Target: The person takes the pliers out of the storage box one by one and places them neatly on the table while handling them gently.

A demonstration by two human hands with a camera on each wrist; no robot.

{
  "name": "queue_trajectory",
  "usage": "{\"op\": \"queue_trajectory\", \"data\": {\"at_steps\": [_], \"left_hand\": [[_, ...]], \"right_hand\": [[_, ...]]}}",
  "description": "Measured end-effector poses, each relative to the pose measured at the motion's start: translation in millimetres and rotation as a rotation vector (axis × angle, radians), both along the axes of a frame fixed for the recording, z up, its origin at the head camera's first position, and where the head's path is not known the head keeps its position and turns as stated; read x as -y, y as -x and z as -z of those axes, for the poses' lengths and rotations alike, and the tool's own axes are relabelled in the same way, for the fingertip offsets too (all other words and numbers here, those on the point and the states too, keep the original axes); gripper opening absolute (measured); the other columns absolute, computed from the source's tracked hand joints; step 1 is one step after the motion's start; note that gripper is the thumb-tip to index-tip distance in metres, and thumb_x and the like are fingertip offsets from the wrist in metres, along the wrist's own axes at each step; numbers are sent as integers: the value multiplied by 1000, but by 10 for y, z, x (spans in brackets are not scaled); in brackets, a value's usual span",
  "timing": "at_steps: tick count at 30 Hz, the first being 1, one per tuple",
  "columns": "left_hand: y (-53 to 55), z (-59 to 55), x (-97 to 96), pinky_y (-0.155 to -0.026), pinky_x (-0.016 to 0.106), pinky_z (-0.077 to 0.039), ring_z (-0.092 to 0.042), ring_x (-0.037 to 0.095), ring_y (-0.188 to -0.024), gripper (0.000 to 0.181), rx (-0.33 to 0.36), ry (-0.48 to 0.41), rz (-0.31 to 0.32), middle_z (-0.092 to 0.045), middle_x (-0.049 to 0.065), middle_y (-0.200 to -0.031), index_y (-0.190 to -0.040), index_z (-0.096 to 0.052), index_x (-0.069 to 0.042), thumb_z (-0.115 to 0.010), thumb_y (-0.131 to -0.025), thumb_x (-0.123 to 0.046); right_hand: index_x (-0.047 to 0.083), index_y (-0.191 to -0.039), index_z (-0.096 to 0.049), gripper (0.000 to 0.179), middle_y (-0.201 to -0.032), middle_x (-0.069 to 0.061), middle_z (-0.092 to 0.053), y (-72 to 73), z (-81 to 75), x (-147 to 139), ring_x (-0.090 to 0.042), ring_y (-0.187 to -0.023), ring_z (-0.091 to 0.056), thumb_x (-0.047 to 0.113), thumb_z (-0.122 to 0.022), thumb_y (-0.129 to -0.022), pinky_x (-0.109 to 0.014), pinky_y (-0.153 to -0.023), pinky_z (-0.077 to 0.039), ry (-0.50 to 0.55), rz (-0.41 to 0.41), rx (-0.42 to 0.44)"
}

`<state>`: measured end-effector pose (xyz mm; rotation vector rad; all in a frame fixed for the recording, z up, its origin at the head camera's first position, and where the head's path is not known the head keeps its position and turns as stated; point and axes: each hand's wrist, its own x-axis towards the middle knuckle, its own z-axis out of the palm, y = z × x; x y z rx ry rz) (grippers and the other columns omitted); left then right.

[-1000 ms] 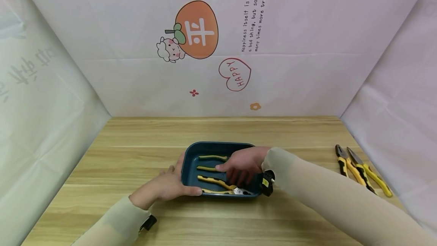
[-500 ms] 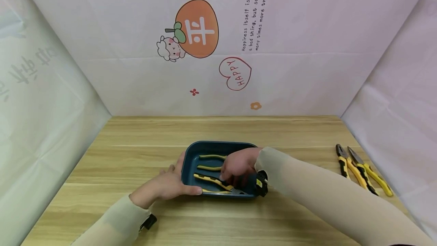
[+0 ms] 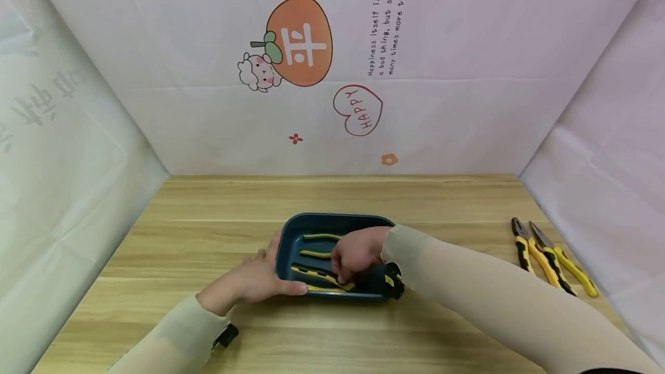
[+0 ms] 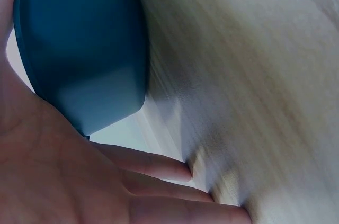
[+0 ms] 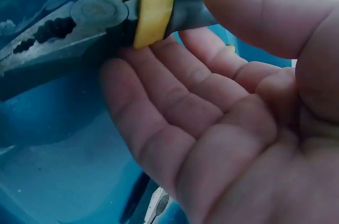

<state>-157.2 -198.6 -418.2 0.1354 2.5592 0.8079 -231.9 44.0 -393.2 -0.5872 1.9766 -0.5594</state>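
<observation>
A dark teal tray [image 3: 340, 216] stands on the wooden table, holding several pliers with yellow-and-black handles. My left hand [image 3: 253, 279] rests against its left end, the thumb along the front rim. In the left wrist view the straight fingers [image 4: 159, 166] reach down to the tabletop outside the tray [image 4: 79, 38]. Inside the tray, my right hand [image 3: 358, 251] grips a pair of pliers [image 3: 317, 272] near the front wall. The right wrist view has the thumb on the handle of these pliers [image 5: 100, 12] and curled fingers [image 5: 137, 107] beneath; their jaws point away from the palm.
Two more pliers lie at the table's right side, combination pliers [image 3: 523, 244] and long-nose pliers [image 3: 558, 255]. Behind the tray, two yellow-edged handles [image 3: 314, 254] show partly under my right hand. White printed sheets [image 3: 447, 103] wall the table at the back and sides.
My right hand has moved slightly left inside the tray and taken hold of the front pliers, which have shifted left with it. The left hand stays at the tray's left end.
</observation>
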Motion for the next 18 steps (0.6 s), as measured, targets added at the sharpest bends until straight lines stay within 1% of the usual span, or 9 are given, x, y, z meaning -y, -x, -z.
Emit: {"op": "queue_trajectory", "data": {"at_steps": [6, 9, 12, 15, 18], "left_hand": [[5, -7, -4, -99, 73, -26, -20, 66, -132, 136, -3, 4, 5, -21, 42, -150, -160, 10, -15, -77, -71, -70], [8, -11, -7, -99, 73, -25, -19, 67, -132, 136, -1, 2, 6, -21, 43, -150, -160, 10, -15, -77, -71, -70], [10, -14, -6, -98, 74, -26, -20, 67, -132, 137, 2, 5, 6, -21, 43, -149, -160, 10, -15, -77, -70, -71], [13, -17, -4, -97, 73, -28, -22, 67, -131, 138, -1, 12, 6, -22, 43, -149, -160, 9, -15, -77, -69, -73], [17, -17, -4, -98, 73, -27, -22, 67, -131, 138, -3, 11, 11, -23, 43, -149, -160, 9, -16, -77, -68, -73]], "right_hand": [[14, -89, -66, 14, -88, -2, -63, -20, -8, 26, -18, -75, -58, 2, -73, -88, -33, -72, -49, -37, -34, -105], [17, -96, -69, 17, -91, 0, -63, -34, -3, 40, -17, -78, -60, 4, -76, -87, -33, -77, -50, -59, -39, -127], [20, -100, -72, 19, -92, 3, -64, -37, 9, 51, -15, -80, -60, 6, -76, -88, -33, -81, -49, -72, -72, -137], [19, -94, -73, 15, -87, 3, -64, -29, 18, 57, -14, -77, -57, 5, -74, -89, -32, -78, -46, -70, -118, -150], [15, -82, -68, 16, -77, 2, -60, -16, 35, 54, -14, -70, -53, 2, -72, -88, -30, -70, -43, -50, -140, -151]]}}
